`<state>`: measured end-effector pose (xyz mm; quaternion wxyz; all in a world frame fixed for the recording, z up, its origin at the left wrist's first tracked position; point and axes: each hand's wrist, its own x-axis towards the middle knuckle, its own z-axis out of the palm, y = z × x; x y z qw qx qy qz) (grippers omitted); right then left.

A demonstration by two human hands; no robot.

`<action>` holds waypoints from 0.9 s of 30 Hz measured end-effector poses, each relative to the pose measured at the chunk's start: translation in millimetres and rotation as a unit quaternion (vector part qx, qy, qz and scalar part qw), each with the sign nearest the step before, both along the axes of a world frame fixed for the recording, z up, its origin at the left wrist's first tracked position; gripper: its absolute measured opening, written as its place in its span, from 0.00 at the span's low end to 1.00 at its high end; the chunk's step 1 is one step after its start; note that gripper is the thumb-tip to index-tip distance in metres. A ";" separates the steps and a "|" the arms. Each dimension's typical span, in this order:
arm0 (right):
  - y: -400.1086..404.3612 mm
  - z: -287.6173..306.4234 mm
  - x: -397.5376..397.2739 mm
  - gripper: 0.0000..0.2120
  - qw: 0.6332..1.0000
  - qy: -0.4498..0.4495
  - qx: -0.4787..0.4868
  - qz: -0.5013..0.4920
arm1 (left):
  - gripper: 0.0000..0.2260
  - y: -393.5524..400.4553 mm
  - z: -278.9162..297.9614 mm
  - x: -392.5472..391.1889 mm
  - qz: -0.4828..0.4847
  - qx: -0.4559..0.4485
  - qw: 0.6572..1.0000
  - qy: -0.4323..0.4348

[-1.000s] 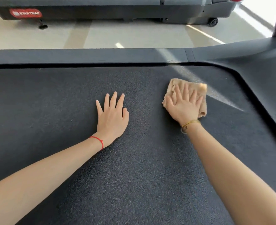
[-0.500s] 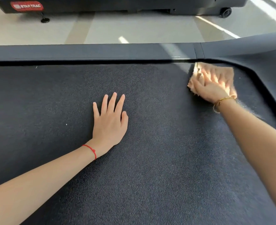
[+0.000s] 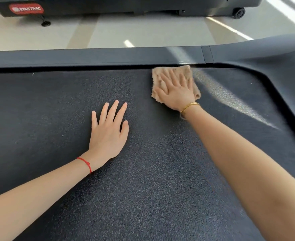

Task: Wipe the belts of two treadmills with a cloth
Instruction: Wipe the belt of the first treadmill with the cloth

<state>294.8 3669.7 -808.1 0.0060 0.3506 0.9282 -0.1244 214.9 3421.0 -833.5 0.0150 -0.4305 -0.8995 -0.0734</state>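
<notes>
While the right hand (image 3: 176,92) is laid flat with straight, spread fingers on the tan cloth (image 3: 173,75), the cloth is pressed onto the dark belt (image 3: 152,180) just beside its far edge rail (image 3: 91,56). The left hand (image 3: 108,131) is rested palm-down on the belt, fingers straight, nothing held. A second treadmill (image 3: 108,6) is seen across the pale floor (image 3: 143,30).

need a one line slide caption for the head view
Right hand presses a tan cloth flat on the treadmill belt near its far edge; left hand rests flat beside.
</notes>
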 end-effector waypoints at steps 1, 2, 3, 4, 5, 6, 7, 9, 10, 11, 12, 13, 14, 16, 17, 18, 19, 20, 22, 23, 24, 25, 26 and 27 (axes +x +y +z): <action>15.8 2.4 14.2 0.31 1.000 -0.008 -0.005 -0.020 | 0.26 0.1 0.4 0.6 -0.001 0.003 1.000 -0.002; 33.1 4.9 31.3 0.32 0.999 -0.009 -0.023 -0.047 | 0.26 0.3 0.6 1.2 -0.002 0.006 1.000 -0.006; 50.6 6.7 51.5 0.32 0.996 -0.004 -0.047 -0.080 | 0.25 0.4 0.8 1.6 -0.003 0.008 1.000 -0.008; 66.7 8.1 73.4 0.32 0.991 -0.002 -0.060 -0.116 | 0.25 0.5 0.8 1.7 -0.003 0.007 1.000 -0.009; 79.9 9.4 94.7 0.32 0.987 -0.010 -0.057 -0.148 | 0.25 0.8 0.8 2.1 -0.002 0.005 1.000 -0.008; 88.2 10.5 112.2 0.33 0.983 -0.023 -0.048 -0.174 | 0.25 1.3 0.8 2.9 0.000 0.004 1.000 -0.008; 92.1 10.8 123.8 0.33 0.980 -0.033 -0.044 -0.190 | 0.25 1.8 0.8 3.9 0.002 0.004 1.000 -0.008; 87.3 10.0 130.5 0.33 0.978 -0.040 -0.036 -0.199 | 0.26 2.8 1.6 5.9 0.005 0.001 1.000 -0.005; 79.9 10.0 128.9 0.33 0.979 -0.037 -0.031 -0.196 | 0.26 3.5 2.1 6.4 0.006 -0.001 1.000 -0.005; 70.0 10.0 125.5 0.32 0.981 -0.032 -0.030 -0.187 | 0.25 4.2 2.9 6.5 0.006 -0.002 1.000 -0.005; 57.1 9.3 121.8 0.31 0.985 -0.027 -0.033 -0.170 | 0.25 4.6 3.4 6.8 0.006 -0.005 1.000 -0.008; 42.2 7.6 117.9 0.31 0.989 -0.024 -0.031 -0.145 | 0.25 5.0 3.7 7.2 0.007 -0.007 1.000 -0.011; 25.4 5.4 114.1 0.31 0.993 -0.025 -0.019 -0.117 | 0.25 5.6 4.0 7.9 0.008 -0.009 1.000 -0.013; -9.2 0.9 109.3 0.31 0.998 -0.014 0.009 -0.061 | 0.25 7.5 5.1 9.9 0.010 -0.006 1.000 -0.023; -22.8 -0.8 110.1 0.31 0.999 -0.003 0.012 -0.037 | 0.25 8.0 5.9 10.9 0.010 -0.002 1.000 -0.028; -31.1 -2.4 113.3 0.30 1.000 0.004 0.010 -0.020 | 0.25 8.3 6.5 11.8 0.010 0.002 0.999 -0.032; -33.0 -3.4 119.3 0.30 1.000 0.005 0.008 -0.010 | 0.24 8.0 7.1 12.0 0.009 0.006 0.999 -0.035; -28.4 -2.8 127.9 0.30 1.000 0.002 0.008 -0.013 | 0.24 7.7 7.7 11.5 0.008 0.008 0.999 -0.038; -8.7 -0.2 150.6 0.31 0.998 -0.011 0.012 -0.068 | 0.24 6.3 8.6 11.0 0.009 0.014 0.999 -0.044; 3.3 2.0 164.6 0.31 0.993 -0.019 0.013 -0.115 | 0.24 5.4 8.6 12.1 0.010 0.017 0.999 -0.047; 14.3 4.8 178.6 0.32 0.986 -0.027 0.007 -0.163 | 0.24 4.9 8.4 14.0 0.012 0.019 0.999 -0.048; 21.8 7.0 190.6 0.32 0.979 -0.033 -0.002 -0.199 | 0.24 4.7 8.4 16.3 0.014 0.020 0.999 -0.047; 24.9 8.4 199.1 0.32 0.975 -0.035 -0.011 -0.221 | 0.24 5.0 8.0 18.9 0.015 0.021 0.999 -0.045; 23.5 8.4 202.8 0.32 0.973 -0.032 -0.014 -0.229 | 0.24 4.9 7.4 21.4 0.017 0.022 0.999 -0.041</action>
